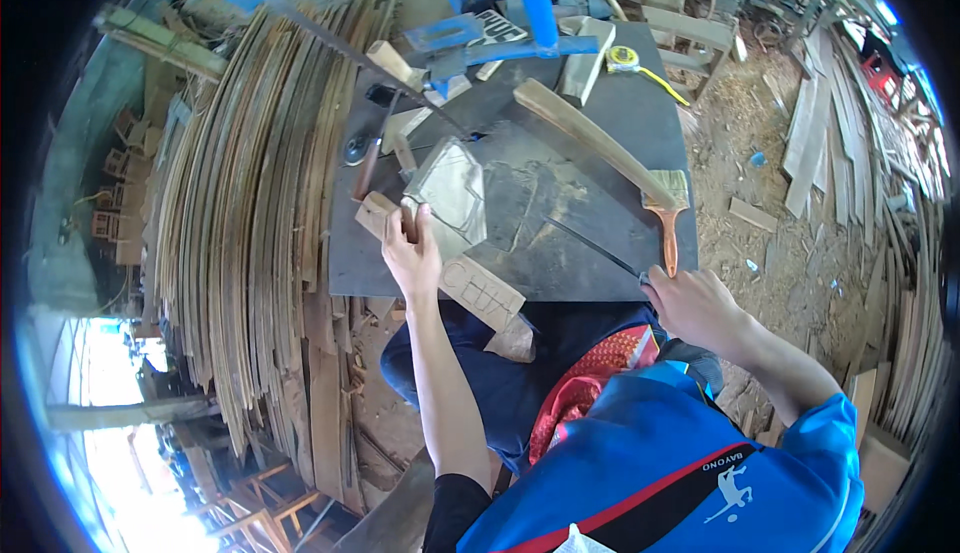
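Note:
A pale wooden block with a curved outline drawn on it lies on the dark work table. My left hand grips its near edge, thumb and fingers closed on it. Next to it, a narrow saw blade slants down to the table slot. My right hand is at the table's near right edge, closed around the end of a slim dark metal rod, which points toward the table's middle. A flat wooden board with carved letters sits under the block and overhangs the front edge.
A paintbrush and a long wooden bar lie on the table's right side. Behind them are a yellow tape measure and a blue machine frame. Stacked planks stand at left; wood scraps litter the floor.

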`<state>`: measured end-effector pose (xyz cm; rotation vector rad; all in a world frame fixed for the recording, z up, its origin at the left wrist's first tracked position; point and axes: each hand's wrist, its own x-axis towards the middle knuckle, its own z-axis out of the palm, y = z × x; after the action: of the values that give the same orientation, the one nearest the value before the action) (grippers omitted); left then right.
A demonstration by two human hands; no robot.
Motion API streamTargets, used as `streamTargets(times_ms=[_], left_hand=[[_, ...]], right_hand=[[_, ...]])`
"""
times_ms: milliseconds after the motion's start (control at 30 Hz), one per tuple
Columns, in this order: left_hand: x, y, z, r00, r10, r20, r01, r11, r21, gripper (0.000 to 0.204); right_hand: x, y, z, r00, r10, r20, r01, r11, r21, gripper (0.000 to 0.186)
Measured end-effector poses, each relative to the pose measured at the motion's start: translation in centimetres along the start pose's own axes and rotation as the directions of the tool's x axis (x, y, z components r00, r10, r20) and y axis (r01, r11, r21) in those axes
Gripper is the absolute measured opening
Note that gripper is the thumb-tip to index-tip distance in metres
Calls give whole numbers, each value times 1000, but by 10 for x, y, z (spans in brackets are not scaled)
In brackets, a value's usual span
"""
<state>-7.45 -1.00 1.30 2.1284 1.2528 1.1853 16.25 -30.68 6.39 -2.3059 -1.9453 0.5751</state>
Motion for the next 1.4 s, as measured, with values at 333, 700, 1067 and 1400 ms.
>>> streamTargets(times_ms=[333,700,1067,1400], left_hand=[[-30,40,-29,912,306,272,-328,944,37,27],[-62,53,7,809,415,416,-468,883,29,32],[-52,52,23,876,319,361,-380,918,111,32],[-47,34,28,966,187,178,-225,948,226,31]], right_hand=[[23,-8,9,978,-53,-201,110,953,284,27],[36,-8,41,986,0,-165,70,906,418,26],[51,-3,53,982,7,-191,86,876,474,26],[66,-20,49,975,-12,-222,119,872,475,26]])
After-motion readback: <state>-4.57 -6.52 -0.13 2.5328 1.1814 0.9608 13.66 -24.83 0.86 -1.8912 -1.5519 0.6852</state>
